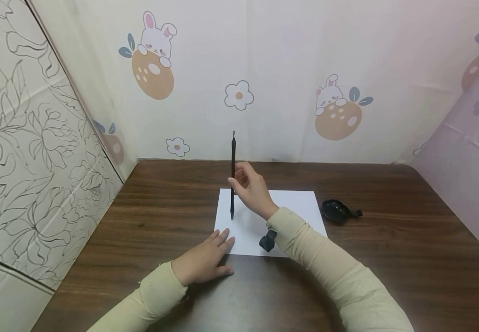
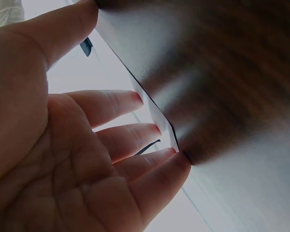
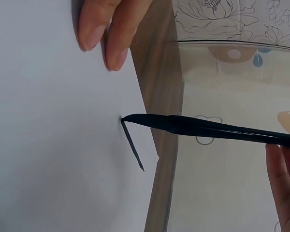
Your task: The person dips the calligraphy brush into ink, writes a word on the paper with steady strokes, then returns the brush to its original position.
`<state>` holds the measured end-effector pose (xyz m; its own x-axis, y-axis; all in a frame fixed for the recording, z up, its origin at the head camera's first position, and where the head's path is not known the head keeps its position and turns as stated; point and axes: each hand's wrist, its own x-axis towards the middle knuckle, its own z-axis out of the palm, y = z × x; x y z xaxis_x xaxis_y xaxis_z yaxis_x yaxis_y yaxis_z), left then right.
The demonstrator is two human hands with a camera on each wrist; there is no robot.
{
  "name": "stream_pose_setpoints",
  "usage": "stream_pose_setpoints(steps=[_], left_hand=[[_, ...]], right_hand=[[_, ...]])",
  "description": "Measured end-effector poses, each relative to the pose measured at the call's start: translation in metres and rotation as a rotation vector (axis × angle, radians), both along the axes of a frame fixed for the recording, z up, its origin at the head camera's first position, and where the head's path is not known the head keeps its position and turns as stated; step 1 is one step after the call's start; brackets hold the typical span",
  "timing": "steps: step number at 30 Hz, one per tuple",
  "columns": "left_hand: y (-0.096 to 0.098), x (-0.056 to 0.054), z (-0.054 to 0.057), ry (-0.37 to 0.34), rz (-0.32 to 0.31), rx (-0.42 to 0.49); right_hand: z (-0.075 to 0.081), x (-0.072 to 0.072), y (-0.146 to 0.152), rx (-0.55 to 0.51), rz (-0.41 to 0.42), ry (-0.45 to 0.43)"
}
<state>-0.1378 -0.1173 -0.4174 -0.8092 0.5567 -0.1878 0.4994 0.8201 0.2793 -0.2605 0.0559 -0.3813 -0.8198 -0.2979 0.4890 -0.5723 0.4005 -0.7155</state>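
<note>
My right hand (image 1: 256, 186) pinches the shaft of a dark calligraphy brush (image 1: 233, 154), held nearly upright over the left part of a white sheet of paper (image 1: 293, 207). In the right wrist view the black bristle tip (image 3: 140, 120) meets the paper at one end of a thin, straight black stroke (image 3: 132, 145). Fingers spread, my left hand (image 1: 203, 262) rests at the sheet's lower left corner, with the thumb on the table. From the left wrist view, its fingertips (image 2: 150, 129) lie along the paper's edge.
A small black dish (image 1: 336, 210) with a short handle stands just right of the sheet. The brown wooden table (image 1: 152, 207) ends at a patterned wall covering (image 1: 281, 120). A black strap (image 1: 268, 240) hangs at my right wrist over the paper.
</note>
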Motion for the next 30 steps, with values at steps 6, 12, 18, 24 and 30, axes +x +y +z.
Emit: stream_pose_setpoints(steps=[6, 12, 18, 24, 30], left_hand=[[0.0, 0.0, 0.001, -0.012, 0.007, -0.001], [0.0, 0.001, 0.001, -0.005, 0.006, -0.001], [0.0, 0.0, -0.001, -0.002, 0.006, -0.011], [-0.001, 0.0, -0.001, 0.015, -0.006, 0.0], [-0.001, 0.001, 0.0, 0.006, -0.004, 0.002]], right_hand=[[0.01, -0.005, 0.001, -0.007, -0.016, 0.051], [0.018, -0.014, 0.003, -0.024, -0.031, 0.097], [0.015, -0.02, 0.005, -0.028, -0.047, 0.082], [0.007, -0.022, 0.006, -0.026, -0.064, 0.069], [0.002, -0.022, 0.008, -0.025, -0.066, 0.048]])
